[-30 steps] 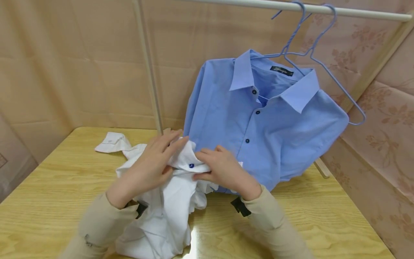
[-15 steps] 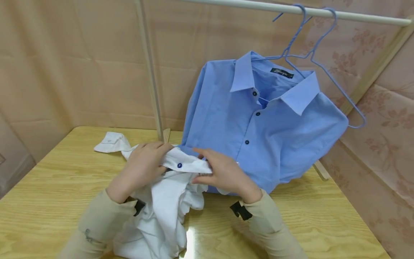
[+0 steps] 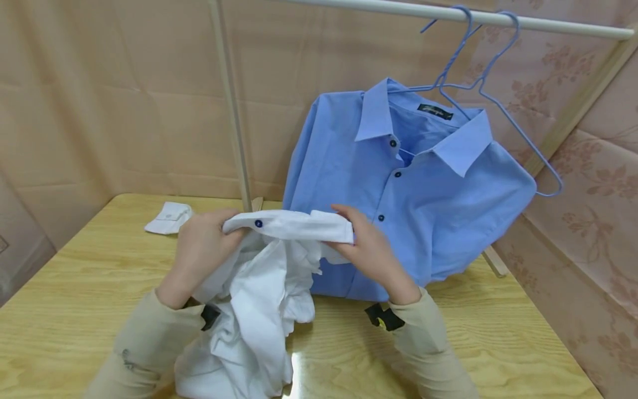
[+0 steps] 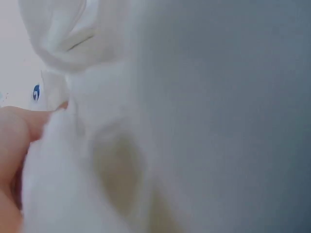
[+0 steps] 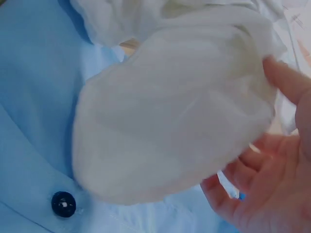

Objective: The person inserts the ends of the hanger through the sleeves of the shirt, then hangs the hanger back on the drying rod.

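A crumpled white shirt (image 3: 259, 332) lies on the table, with its buttoned band (image 3: 294, 224) raised and stretched level between both hands. My left hand (image 3: 201, 246) grips the band's left end, close to a dark blue button (image 3: 258, 224). At the other end, my right hand (image 3: 371, 249) pinches it between thumb and fingers. White cloth (image 4: 87, 87) fills most of the left wrist view and hides most of that hand. In the right wrist view, a rounded flap of the shirt (image 5: 170, 116) hangs beside the fingers. One cuff (image 3: 169, 218) rests at the far left.
Behind the hands, a blue shirt (image 3: 339, 166) sits partly on a blue wire hanger (image 3: 518, 124), its lower part on the wooden table (image 3: 75, 310). Two hanger hooks sit on a white rail (image 3: 558, 23). A thin upright pole (image 3: 231, 111) stands behind the white shirt.
Both hands have lifted the white shirt's band and spread apart, pulling it straight. The left hand moved left and the right hand slightly right. The blue shirt stays put.
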Tool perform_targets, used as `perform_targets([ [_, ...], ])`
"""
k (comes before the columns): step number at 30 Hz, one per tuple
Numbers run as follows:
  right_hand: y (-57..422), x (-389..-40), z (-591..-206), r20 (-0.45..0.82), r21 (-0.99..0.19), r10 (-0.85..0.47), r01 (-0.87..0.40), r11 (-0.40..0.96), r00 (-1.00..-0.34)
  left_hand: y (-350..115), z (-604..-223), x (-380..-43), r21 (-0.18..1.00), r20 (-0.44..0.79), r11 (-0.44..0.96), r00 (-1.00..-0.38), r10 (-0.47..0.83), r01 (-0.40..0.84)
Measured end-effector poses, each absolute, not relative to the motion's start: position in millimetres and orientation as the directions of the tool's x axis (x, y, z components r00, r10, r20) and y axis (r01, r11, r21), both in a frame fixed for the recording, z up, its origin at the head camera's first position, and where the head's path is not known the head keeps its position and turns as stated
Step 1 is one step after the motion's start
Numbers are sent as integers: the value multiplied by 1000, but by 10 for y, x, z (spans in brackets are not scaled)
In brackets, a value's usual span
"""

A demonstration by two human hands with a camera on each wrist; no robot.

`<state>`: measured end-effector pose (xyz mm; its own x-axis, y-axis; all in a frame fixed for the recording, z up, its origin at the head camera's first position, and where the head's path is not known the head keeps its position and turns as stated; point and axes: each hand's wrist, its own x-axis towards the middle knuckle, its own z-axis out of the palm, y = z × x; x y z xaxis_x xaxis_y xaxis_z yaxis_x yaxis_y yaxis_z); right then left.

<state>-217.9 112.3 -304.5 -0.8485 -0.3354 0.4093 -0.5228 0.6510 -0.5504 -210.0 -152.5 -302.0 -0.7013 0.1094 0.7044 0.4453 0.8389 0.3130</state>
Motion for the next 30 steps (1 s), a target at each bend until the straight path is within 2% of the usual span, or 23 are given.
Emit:
perform_targets([
  [3,1139,-2193,-3040,455,-595,-268,-514,618,-849,-1540,-2993,-2087,444,687,770,-725,36,459],
  [8,1145,-2208,-3025,555,-613,-182,-547,571,-812,-1572,-2924,-2054,672,577,627,-810,-110,393],
  [13,1151,-2204,-3015,580,-611,-167,-562,558,-797,-1598,-2865,-2028,826,443,465,-877,-188,318],
  [16,1146,-2202,-3018,566,-622,-164,-549,558,-808,-1605,-2853,-2019,902,374,307,-906,-199,304],
  [20,1140,-2208,-3032,562,-640,-145,-539,547,-814,-1614,-2841,-2020,963,263,-5,-943,-204,269],
  [24,1124,-2198,-3040,522,-659,-181,-529,536,-834,-1620,-2819,-2035,938,145,-273,-958,-248,212],
  [27,1081,-2172,-3061,407,-675,-312,-512,530,-859,-1624,-2805,-2039,915,119,-340,-952,-283,216],
  [30,992,-2146,-3118,266,-709,-467,-500,498,-843,-1617,-2799,-2033,891,117,-395,-954,-276,224],
])
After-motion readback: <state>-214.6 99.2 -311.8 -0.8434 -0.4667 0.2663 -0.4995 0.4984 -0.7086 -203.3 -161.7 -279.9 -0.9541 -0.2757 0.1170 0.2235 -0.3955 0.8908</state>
